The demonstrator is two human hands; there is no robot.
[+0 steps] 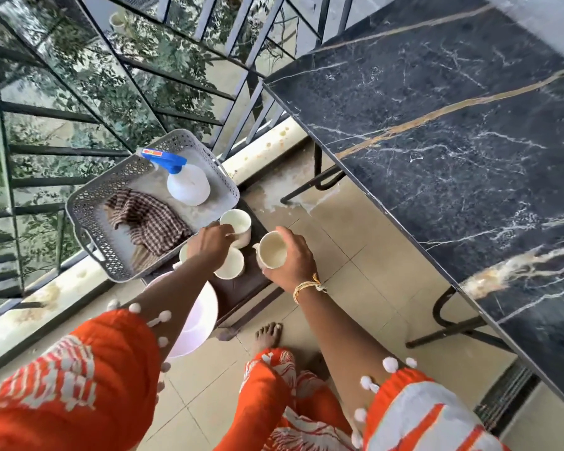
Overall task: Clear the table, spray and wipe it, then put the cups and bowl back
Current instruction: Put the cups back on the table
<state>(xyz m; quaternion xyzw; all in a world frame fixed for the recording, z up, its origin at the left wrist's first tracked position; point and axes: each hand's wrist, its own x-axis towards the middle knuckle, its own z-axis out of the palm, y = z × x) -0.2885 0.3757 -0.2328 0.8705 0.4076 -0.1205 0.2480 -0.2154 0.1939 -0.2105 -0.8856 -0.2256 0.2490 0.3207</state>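
A dark marble-patterned table (453, 131) fills the right side, its top bare. On a low dark stool (245, 297) to its left stand several white cups. My right hand (293, 258) grips one white cup (272, 253), held just above the stool's right edge. My left hand (209, 244) pinches the rim or handle of another white cup (238, 222) at the stool's far end. Two more cups (230, 263) stand under my left hand, partly hidden. A white bowl (194, 323) lies at the stool's near end, beneath my left forearm.
A grey perforated basket (85, 200) at the stool's far left holds a white spray bottle (188, 185) with a blue trigger and a brown checked cloth (147, 219). A metal railing (111, 102) and low ledge run behind. My bare foot (267, 333) stands on the tiled floor.
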